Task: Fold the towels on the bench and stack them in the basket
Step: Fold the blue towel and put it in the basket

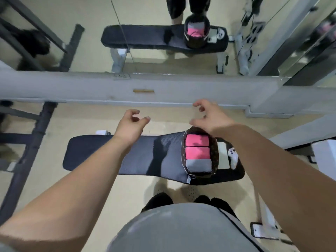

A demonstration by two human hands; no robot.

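Note:
A dark padded bench (116, 155) runs across the floor in front of me. On its right part stands a brown patterned basket (216, 151). Inside lie folded pink towels (197, 148) and a folded grey towel (199, 165) at the near end. My left hand (130, 127) hovers over the bench's far edge, fingers loosely curled and holding nothing. Just past the basket's far rim, my right hand (211, 117) hangs in the air with its fingers apart and empty. No loose towel shows on the bench pad.
A white phone (223, 155) and a small white toy (233, 157) lie on the bench right of the basket. A mirror (163, 33) behind a grey ledge (163, 88) reflects the bench and basket. Dark gym frame bars (31, 142) stand at the left.

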